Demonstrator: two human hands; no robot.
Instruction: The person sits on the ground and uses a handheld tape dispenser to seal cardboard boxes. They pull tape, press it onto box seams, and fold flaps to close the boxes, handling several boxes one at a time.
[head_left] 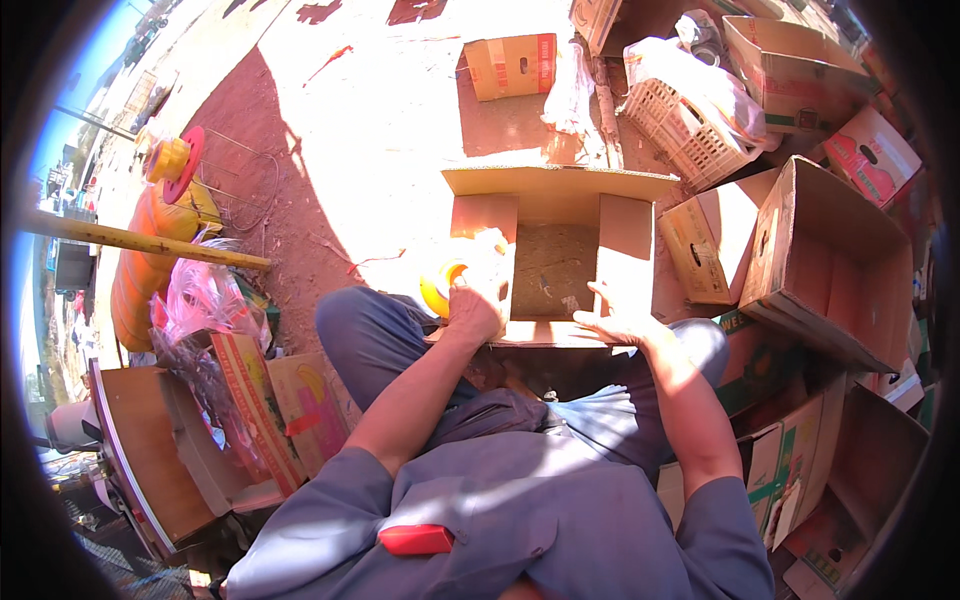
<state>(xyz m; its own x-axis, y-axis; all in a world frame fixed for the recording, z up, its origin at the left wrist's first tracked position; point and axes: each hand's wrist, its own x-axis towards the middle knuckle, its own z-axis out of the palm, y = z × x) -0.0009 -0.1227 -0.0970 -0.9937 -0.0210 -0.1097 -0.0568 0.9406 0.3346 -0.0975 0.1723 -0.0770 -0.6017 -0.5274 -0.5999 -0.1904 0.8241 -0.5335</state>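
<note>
An open cardboard box [558, 265] sits in front of my crossed legs, its flaps folded outward and its bottom showing inside. At its near left corner my left hand [477, 308] is closed around a yellow-orange ring [437, 287] that looks like a roll of tape; glare washes out part of it. My right hand [622, 318] lies on the near right corner of the box, fingers stretched and spread, touching the cardboard.
Large open cartons [835, 270] crowd the right side, with a plastic crate [685, 130] beyond them. Another carton [510, 68] lies on the ground ahead. On the left are a yellow pole [150, 240], a stuffed orange sack [150, 270], clear plastic wrap [200, 300] and more cardboard [255, 405].
</note>
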